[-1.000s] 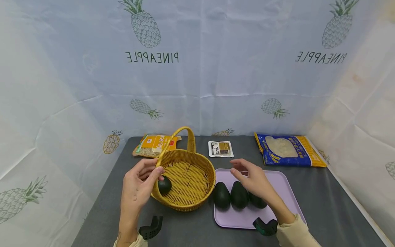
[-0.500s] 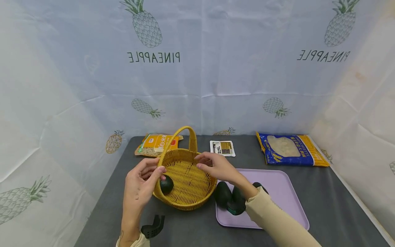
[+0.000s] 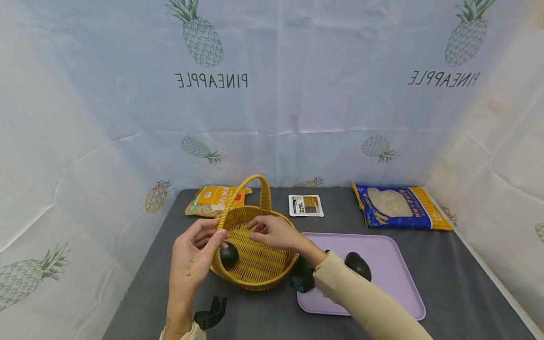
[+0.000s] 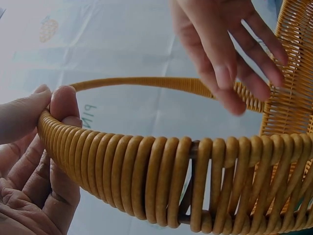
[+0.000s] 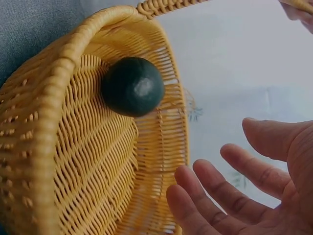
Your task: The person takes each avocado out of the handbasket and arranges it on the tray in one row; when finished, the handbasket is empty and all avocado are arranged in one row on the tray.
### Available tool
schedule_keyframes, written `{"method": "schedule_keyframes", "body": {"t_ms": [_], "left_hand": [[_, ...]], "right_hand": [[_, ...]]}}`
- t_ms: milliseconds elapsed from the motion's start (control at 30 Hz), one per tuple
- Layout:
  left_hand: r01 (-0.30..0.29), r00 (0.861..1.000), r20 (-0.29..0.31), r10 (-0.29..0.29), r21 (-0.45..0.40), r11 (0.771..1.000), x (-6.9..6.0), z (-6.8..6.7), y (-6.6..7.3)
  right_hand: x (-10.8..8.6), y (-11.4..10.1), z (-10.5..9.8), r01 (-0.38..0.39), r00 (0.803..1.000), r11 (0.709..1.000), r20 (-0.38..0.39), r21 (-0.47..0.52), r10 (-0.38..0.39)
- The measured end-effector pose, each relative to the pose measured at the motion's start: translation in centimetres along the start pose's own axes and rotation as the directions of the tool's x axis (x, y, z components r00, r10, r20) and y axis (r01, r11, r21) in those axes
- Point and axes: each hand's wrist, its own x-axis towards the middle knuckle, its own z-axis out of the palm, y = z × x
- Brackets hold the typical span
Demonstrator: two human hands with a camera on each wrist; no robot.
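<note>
My left hand (image 3: 193,252) pinches the handle (image 4: 117,169) of a yellow woven basket (image 3: 259,259) between thumb and fingers. Inside the basket, against its left side, lies one dark green avocado (image 3: 229,255), which the right wrist view also shows as a round avocado (image 5: 133,87). Over the basket hovers my right hand (image 3: 275,232), fingers spread and loosely bent, with nothing between them. A lilac tray (image 3: 397,293) at the right bears more avocados. One avocado (image 3: 358,266) shows plainly there; my right sleeve and wrist partly cover the others.
Behind the basket lies an orange food packet (image 3: 212,200). A small white-edged packet (image 3: 306,206) lies at the back middle, and a blue and yellow bag (image 3: 399,208) at the back right. A pineapple-print cloth (image 3: 276,108) hangs behind the dark table (image 3: 250,316).
My right hand has moved left from above the tray to over the basket, carrying nothing visible. My left hand keeps its grip on the handle. The avocado in the basket stays put.
</note>
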Motion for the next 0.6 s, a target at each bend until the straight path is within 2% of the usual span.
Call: {"method": "schedule_keyframes", "body": {"t_ms": [400, 600], "left_hand": [[-0.006, 1.000, -0.001, 0.006, 0.031, 0.999, 0.1, -0.1, 0.1], [-0.007, 1.000, 0.001, 0.007, 0.020, 1.000, 0.0, -0.1, 0.0]], "right_hand": [[2.6, -1.7, 2.4, 0.012, 0.994, 1.000, 0.110, -0.007, -0.012], [3.3, -1.9, 3.2, 0.004, 0.991, 1.000, 0.133, -0.026, 0.000]]}}
